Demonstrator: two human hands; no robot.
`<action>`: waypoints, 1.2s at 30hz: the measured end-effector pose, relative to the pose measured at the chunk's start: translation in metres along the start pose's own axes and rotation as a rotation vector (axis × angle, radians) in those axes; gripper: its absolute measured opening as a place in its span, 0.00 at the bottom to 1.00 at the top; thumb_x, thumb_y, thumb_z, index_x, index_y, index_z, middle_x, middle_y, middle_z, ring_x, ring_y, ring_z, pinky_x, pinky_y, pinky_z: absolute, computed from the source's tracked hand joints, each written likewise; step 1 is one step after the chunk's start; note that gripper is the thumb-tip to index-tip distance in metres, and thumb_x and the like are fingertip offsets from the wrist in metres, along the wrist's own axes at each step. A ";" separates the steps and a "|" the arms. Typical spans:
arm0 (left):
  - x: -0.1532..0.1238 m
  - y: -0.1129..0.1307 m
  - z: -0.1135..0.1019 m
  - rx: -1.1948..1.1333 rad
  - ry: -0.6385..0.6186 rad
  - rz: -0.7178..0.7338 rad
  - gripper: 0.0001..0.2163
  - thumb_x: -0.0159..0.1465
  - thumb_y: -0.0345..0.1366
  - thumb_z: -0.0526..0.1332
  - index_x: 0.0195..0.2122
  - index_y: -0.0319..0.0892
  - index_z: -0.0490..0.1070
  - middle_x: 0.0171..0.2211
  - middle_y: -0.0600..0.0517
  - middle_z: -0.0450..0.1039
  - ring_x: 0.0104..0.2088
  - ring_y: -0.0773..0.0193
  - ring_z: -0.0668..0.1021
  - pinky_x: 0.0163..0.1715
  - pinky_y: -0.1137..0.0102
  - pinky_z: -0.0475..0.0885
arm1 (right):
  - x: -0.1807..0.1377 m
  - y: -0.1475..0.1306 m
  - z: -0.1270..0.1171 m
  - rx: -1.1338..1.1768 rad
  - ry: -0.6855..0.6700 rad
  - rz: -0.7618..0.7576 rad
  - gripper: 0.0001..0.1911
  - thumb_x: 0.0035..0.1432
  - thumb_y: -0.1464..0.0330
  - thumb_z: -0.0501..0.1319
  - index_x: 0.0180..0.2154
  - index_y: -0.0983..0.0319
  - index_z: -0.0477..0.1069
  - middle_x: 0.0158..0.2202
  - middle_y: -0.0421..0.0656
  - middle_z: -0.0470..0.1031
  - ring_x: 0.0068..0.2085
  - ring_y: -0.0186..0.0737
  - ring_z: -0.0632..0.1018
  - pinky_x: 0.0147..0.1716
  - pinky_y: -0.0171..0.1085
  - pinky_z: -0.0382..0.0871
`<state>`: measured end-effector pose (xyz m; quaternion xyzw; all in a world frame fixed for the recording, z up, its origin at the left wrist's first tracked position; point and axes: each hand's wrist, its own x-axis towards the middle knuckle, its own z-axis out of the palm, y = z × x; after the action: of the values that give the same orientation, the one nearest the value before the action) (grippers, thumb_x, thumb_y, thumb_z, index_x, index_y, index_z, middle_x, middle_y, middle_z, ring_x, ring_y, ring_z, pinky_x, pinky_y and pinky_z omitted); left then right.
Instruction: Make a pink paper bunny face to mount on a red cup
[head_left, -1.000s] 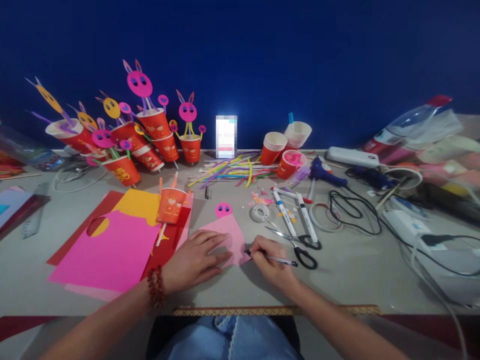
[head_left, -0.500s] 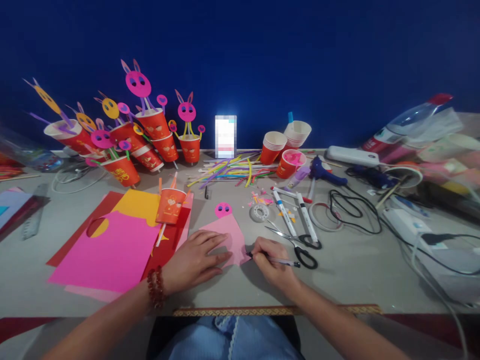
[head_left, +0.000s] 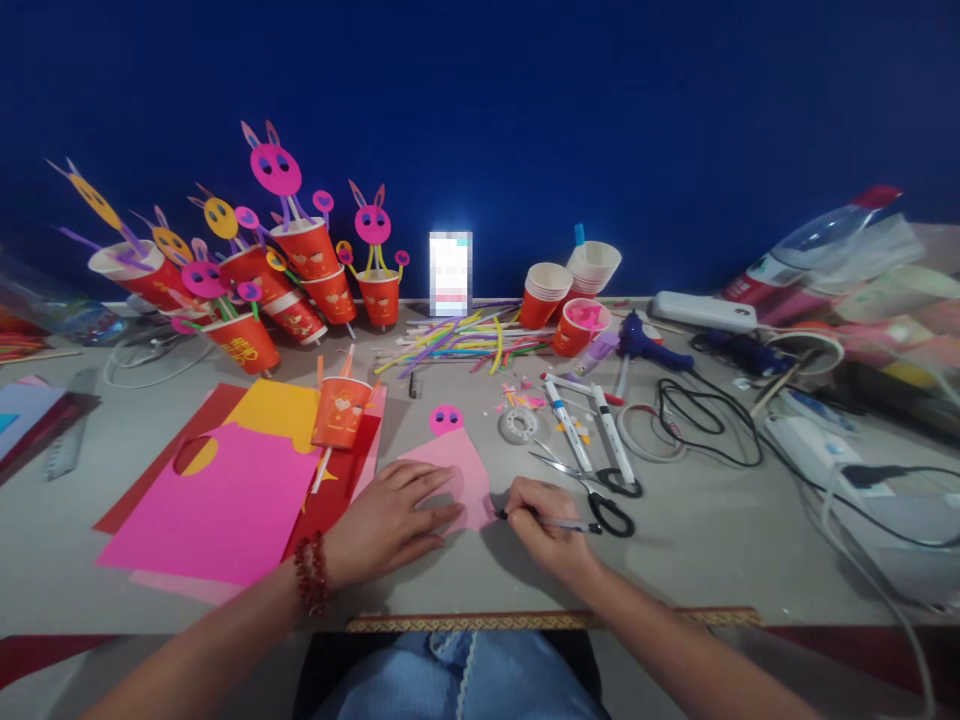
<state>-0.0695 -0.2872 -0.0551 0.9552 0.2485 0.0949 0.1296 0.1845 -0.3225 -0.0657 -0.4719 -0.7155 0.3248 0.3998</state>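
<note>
My left hand (head_left: pixel 397 520) lies flat on a light pink sheet of paper (head_left: pixel 469 478), its fingers stretched to the right across it. At the sheet's right edge, my right hand (head_left: pixel 546 520) grips a pen (head_left: pixel 566 523), whose tip touches or nearly touches the paper. Just above the sheet lies a round magenta paper face (head_left: pixel 445 419) with two eyes. Scissors (head_left: pixel 585 477) with black handles rest beyond my right hand, beside two white markers (head_left: pixel 571 430). Left of my left hand, a red paper cup (head_left: pixel 341 412) with straws lies on coloured paper.
Magenta paper (head_left: pixel 217 510) is layered over yellow and red sheets at left. Decorated cups (head_left: pixel 304 250) crowd the back left. Pipe cleaners (head_left: pixel 457 340) lie below a lit phone (head_left: pixel 451 273). A tape roll (head_left: pixel 518 425), a blue glue gun (head_left: pixel 651 345) and cables (head_left: pixel 697 425) are at right.
Almost nothing differs. My right hand and the pen have shifted very slightly at the sheet's right edge; my left hand stays in place.
</note>
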 end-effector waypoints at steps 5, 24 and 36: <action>0.000 0.000 0.000 0.004 -0.016 -0.008 0.17 0.67 0.42 0.59 0.57 0.51 0.67 0.64 0.47 0.60 0.59 0.50 0.65 0.56 0.52 0.63 | 0.000 -0.001 -0.001 0.009 0.002 0.006 0.11 0.51 0.76 0.51 0.20 0.58 0.57 0.18 0.35 0.59 0.21 0.33 0.64 0.23 0.33 0.53; 0.000 0.000 -0.001 -0.001 -0.016 -0.008 0.17 0.67 0.42 0.59 0.57 0.51 0.68 0.64 0.47 0.60 0.59 0.50 0.66 0.56 0.53 0.63 | -0.001 -0.002 -0.002 0.023 -0.043 0.007 0.11 0.51 0.74 0.51 0.19 0.59 0.56 0.17 0.34 0.58 0.20 0.32 0.62 0.22 0.33 0.52; 0.000 0.001 -0.001 -0.009 0.005 -0.006 0.17 0.67 0.41 0.59 0.57 0.51 0.68 0.64 0.46 0.61 0.58 0.49 0.66 0.55 0.52 0.63 | 0.001 -0.003 -0.001 0.015 -0.039 0.014 0.11 0.50 0.75 0.51 0.19 0.59 0.57 0.17 0.35 0.59 0.20 0.32 0.63 0.22 0.33 0.53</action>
<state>-0.0691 -0.2874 -0.0543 0.9536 0.2515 0.0981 0.1337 0.1838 -0.3224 -0.0628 -0.4674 -0.7173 0.3423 0.3871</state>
